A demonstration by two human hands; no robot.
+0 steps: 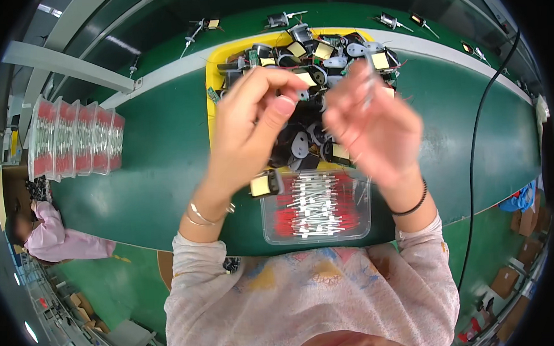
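Seen from the head camera, two bare hands hang side by side over a yellow tray (214,138) heaped with small black components (282,151), both forearms rising from the lower edge with wrists bent slightly inward. The left hand (244,122) shows its back, fingers curled and the thumb (283,105) arched toward the index finger, the two tips close together; a small pale piece (302,95) shows at them, though whether it is pinched cannot be told. The right hand (380,128), badly blurred, turns its palm inward with fingers partly bent; a slim pale rod (369,76) appears along them, but the grip itself cannot be read. The components lie beneath and around both hands, a jumble of rounded dark housings, smooth grey oval faces, thin wires and flat cream pads. One more black component with a cream pad (261,185) sits beside the left wrist, at the upper left corner of a clear plastic box (271,240) filled with slender white and red pieces (315,205). Thin, shiny bracelets (200,221) circle the left wrist, a dark band (414,205) the right, above soft, speckled sleeves (197,263). More clear boxes (77,138) of similar pieces stand in a row at left on the smooth green tabletop (158,135)
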